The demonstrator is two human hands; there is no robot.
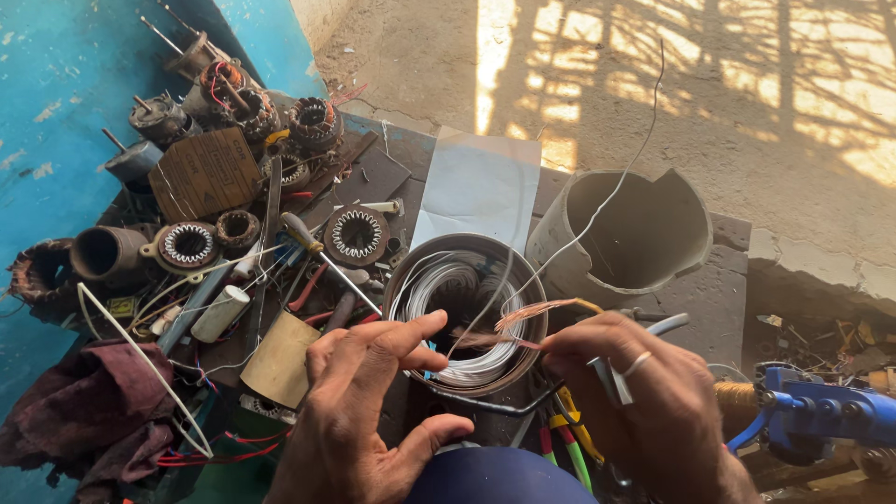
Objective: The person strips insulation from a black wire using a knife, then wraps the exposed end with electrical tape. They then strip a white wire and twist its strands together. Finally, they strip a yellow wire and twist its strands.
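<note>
Both the left hand [359, 411] and right hand [644, 401] pinch bare copper strands [523, 317] at the stator's [467, 313] three o'clock; overtwisting may snap them.

motor stator [465, 313] centre, motor parts heap [233, 177] left, broken pipe [635, 229] right, sheet [481, 187] behind

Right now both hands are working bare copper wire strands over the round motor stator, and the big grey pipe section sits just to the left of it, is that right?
Not quite. The grey pipe section sits to the right of the stator, not the left, as the head view shows. The rest holds: the left hand and the right hand both work the bare copper wire strands over it.
</note>
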